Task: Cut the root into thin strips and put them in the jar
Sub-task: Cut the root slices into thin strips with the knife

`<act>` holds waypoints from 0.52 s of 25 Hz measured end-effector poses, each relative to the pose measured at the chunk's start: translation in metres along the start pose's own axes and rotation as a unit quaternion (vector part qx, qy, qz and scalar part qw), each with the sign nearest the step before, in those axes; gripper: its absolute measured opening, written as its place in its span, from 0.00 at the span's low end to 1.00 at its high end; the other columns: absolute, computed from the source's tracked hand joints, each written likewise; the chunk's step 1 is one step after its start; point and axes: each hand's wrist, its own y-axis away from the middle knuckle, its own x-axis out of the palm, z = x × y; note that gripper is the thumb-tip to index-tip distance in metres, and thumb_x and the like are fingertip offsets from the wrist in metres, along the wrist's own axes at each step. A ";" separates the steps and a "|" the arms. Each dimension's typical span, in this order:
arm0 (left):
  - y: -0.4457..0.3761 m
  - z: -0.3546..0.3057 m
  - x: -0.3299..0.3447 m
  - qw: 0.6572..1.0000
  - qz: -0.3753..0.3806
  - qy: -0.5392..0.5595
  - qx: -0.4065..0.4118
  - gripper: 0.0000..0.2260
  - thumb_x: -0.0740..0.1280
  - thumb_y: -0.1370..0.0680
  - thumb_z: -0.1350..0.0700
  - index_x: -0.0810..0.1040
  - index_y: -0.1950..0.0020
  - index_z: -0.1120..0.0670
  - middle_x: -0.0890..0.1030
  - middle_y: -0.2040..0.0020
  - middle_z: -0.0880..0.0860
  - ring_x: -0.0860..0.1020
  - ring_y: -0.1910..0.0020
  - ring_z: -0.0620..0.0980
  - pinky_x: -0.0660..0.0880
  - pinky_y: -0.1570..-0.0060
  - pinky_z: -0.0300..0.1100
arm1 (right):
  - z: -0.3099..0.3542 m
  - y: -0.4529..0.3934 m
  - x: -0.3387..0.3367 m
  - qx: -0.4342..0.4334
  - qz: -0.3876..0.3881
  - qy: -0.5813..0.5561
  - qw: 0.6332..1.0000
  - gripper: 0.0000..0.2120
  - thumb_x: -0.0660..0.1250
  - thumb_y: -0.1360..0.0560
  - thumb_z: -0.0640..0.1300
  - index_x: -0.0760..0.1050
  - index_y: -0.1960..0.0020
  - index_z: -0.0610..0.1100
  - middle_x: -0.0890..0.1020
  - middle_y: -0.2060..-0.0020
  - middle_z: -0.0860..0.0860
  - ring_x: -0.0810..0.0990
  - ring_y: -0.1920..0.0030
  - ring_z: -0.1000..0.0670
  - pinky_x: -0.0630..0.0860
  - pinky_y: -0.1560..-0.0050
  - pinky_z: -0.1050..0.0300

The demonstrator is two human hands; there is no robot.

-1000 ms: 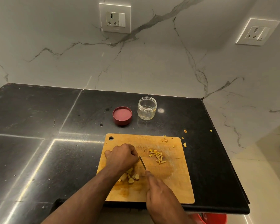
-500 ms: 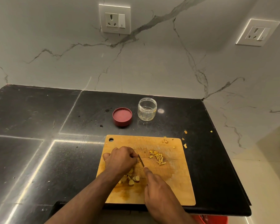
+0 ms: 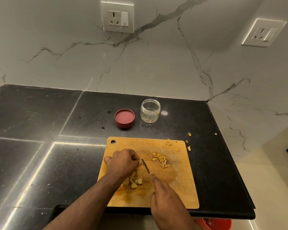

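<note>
On the wooden cutting board my left hand pinches a small yellow root piece against the wood. My right hand grips a knife, forefinger along the blade's back, with the blade right beside that piece. A heap of thin yellow strips lies to the right of the blade. Several uncut root chunks sit under my left wrist. The clear jar stands open behind the board, nearly empty.
A red lid lies upside down to the left of the jar on the black counter. Small root scraps are scattered past the board's right edge. A red bucket shows below the counter's front edge.
Both hands stay at the board's middle with small cutting movements; the knife blade has shifted slightly beside the held piece. The view has moved a little.
</note>
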 end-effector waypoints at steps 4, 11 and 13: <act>0.001 0.001 0.001 1.000 0.002 0.004 -0.006 0.03 0.70 0.24 0.45 0.82 0.57 0.40 0.81 0.55 0.37 0.75 0.44 0.44 0.63 0.44 0.53 | 0.007 -0.011 0.002 -0.008 -0.005 0.010 1.000 0.26 0.50 0.17 0.46 0.50 0.21 0.55 0.69 0.32 0.52 0.72 0.39 0.51 0.71 0.39 0.57; -0.001 0.003 0.002 1.000 0.004 0.008 -0.004 0.04 0.71 0.24 0.44 0.81 0.58 0.41 0.81 0.55 0.37 0.75 0.44 0.44 0.63 0.44 0.53 | -0.002 0.002 0.006 0.007 0.024 0.008 1.000 0.27 0.51 0.17 0.47 0.49 0.21 0.56 0.65 0.27 0.53 0.70 0.32 0.51 0.67 0.32 0.58; -0.001 0.004 0.002 1.000 0.009 0.010 -0.001 0.03 0.71 0.24 0.45 0.82 0.56 0.40 0.81 0.54 0.37 0.75 0.43 0.44 0.63 0.43 0.54 | -0.004 0.008 0.003 0.016 0.017 0.003 1.000 0.27 0.52 0.17 0.47 0.49 0.21 0.57 0.65 0.27 0.55 0.71 0.33 0.53 0.68 0.34 0.60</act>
